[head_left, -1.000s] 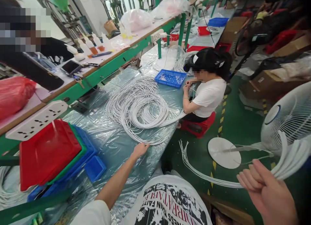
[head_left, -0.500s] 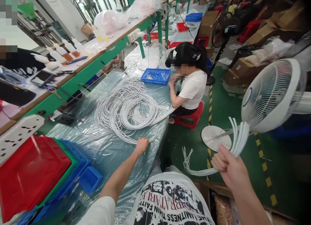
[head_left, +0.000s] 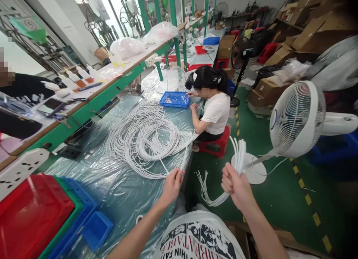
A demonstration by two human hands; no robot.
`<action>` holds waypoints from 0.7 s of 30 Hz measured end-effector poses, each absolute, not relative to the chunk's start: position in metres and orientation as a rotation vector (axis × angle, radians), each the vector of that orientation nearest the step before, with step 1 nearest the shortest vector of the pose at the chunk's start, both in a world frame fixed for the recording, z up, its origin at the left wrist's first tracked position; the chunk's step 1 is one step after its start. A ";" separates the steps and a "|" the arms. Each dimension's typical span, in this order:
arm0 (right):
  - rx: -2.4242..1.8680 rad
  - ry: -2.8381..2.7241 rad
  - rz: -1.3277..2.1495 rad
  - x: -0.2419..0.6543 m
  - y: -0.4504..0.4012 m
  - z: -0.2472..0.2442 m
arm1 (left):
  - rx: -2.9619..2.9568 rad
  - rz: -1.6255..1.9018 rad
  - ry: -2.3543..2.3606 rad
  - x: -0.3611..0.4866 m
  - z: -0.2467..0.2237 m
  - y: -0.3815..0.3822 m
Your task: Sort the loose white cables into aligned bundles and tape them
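My right hand (head_left: 235, 182) is closed around a bundle of thin white cables (head_left: 239, 154). Their short ends stick up above the fist, while the longer part hangs below and curves up to loose ends on the left. My left hand (head_left: 172, 183) is pinched at the table's edge on white cable at the near side of a large coil. That coil of white cables (head_left: 142, 137) lies in overlapping loops on the plastic-covered table (head_left: 125, 203). How many strands the left fingers hold is hidden.
A co-worker (head_left: 215, 106) sits on a red stool beside a blue tray (head_left: 175, 99) of small pieces. A white fan (head_left: 296, 119) stands at the right. Stacked bins (head_left: 33, 214) and a power strip (head_left: 25, 169) are at the near left.
My right hand has moved left with its cable bundle, closer to my left hand. My left hand has shifted slightly right and nearer me, pinching cable. The view has tilted up somewhat.
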State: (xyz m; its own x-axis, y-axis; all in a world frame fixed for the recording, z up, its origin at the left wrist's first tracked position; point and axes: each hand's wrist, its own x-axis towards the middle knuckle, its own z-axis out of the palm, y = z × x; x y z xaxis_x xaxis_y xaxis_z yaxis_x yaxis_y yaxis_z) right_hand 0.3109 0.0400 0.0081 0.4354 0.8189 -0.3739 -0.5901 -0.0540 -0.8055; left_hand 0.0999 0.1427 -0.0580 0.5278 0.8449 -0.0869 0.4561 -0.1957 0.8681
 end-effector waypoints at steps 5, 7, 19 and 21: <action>-1.128 -0.303 1.156 0.287 0.069 0.008 | 1.693 0.706 0.870 0.135 -0.030 0.097; -1.117 -0.327 1.173 0.280 0.075 0.008 | 1.771 0.747 0.877 0.138 -0.028 0.093; -1.222 -0.436 1.240 0.249 0.079 -0.006 | 2.151 0.938 0.870 0.140 -0.018 0.107; -1.251 -0.426 1.238 0.247 0.080 -0.008 | 2.222 0.935 0.858 0.138 -0.020 0.107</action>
